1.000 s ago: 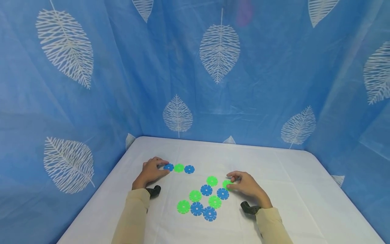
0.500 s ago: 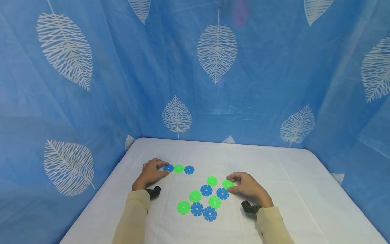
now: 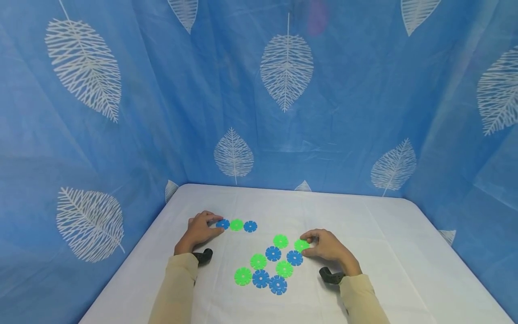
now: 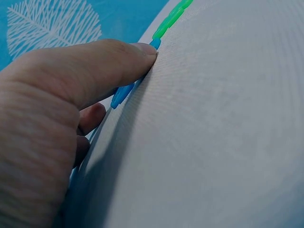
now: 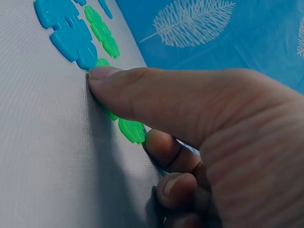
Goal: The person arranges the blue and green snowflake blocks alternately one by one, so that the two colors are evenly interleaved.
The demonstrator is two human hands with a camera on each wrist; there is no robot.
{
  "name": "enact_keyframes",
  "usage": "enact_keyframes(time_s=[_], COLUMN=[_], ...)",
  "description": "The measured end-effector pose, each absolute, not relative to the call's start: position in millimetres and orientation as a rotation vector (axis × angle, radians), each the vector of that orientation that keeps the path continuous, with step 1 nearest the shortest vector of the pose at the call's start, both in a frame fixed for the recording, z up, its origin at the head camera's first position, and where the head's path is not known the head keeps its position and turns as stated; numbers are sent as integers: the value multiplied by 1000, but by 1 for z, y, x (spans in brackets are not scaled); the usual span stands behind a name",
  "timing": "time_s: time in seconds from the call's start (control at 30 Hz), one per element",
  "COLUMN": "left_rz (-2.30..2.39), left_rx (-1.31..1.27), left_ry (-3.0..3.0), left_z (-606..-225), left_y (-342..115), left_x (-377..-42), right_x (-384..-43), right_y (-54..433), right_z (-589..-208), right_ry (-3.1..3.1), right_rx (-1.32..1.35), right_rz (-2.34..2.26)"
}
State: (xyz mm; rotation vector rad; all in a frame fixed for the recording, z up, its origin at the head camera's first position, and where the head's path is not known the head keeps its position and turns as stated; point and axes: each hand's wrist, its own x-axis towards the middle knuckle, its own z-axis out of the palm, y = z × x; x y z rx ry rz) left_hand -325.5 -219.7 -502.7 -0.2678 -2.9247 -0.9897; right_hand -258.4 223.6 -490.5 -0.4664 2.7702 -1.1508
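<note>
At the left of a short row, my left hand [image 3: 200, 228] holds a blue notched plastic disc [image 3: 222, 224] by its edges between thumb and fingers. In the left wrist view the thumb covers part of that blue disc [image 4: 123, 94]. A green disc [image 3: 236, 225] and another blue disc [image 3: 250, 226] continue the row rightward. My right hand [image 3: 328, 246] grips a green disc [image 3: 301, 245] at the far right of the loose group, thumb on the near edge and fingers around the far side. The thumb partly hides this green disc [image 5: 131, 131] in the right wrist view.
Several more notched discs lie flat between the hands, among them a blue disc [image 3: 294, 258] just below the right thumb and a green disc [image 3: 243, 276] nearest the front left. A white cloth covers the table [image 3: 388, 252]. Blue leaf-patterned curtains [image 3: 332, 112] enclose its back and sides.
My right thumb has moved slightly down toward the near edge of the green disc, so more of that disc shows. The left hand keeps its hold on the blue disc.
</note>
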Motion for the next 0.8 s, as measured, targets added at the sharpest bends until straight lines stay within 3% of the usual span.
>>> enact_keyframes(time_s=[0.43, 0.8], left_rz=[-1001, -996], left_rx=[-283, -287], left_ry=[-2921, -2908], left_z=[-505, -504], left_y=[-218, -219], left_x=[-326, -326], right_x=[-259, -259], right_y=[218, 219], right_z=[-491, -490], right_ry=[2755, 2743], right_rx=[-274, -304], right_rz=[-1185, -1217])
